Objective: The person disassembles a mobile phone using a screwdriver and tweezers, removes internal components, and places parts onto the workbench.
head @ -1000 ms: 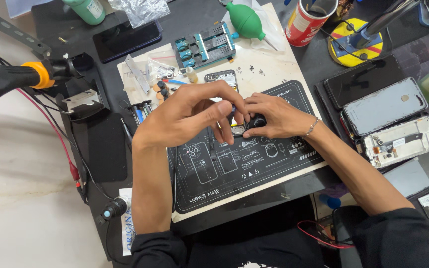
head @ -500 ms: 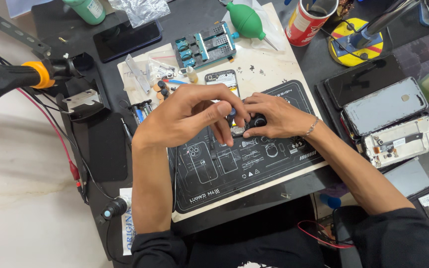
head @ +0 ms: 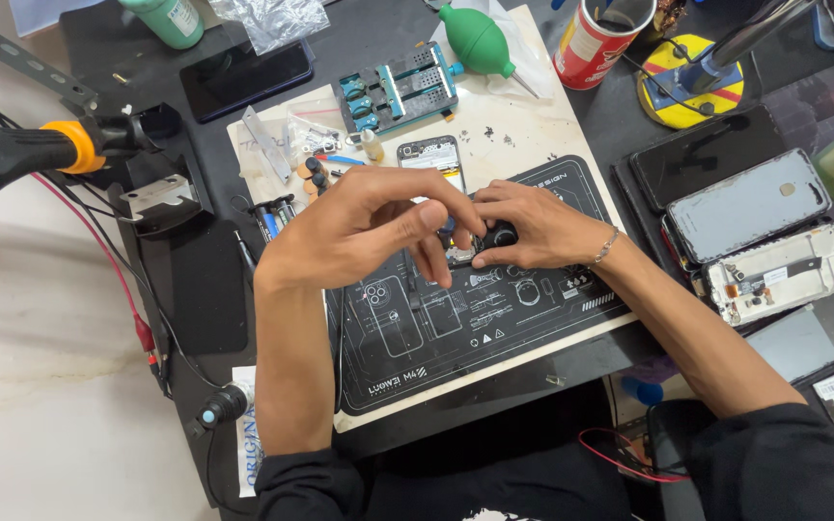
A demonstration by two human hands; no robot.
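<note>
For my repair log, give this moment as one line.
left hand: over phone | right hand: pinching small black part | phone: on black mat

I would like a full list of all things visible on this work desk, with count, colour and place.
work mat: one, black, desk centre
small dark part: one, black, between both hands
phone: one, above the hands
clamp fixture: one, teal, top centre
air blower: one, green, top
can: one, red, top right
opened phones: several, grey, right
handle: one, black and orange, left
left hand: one, on the part
right hand: one, on the part
</note>
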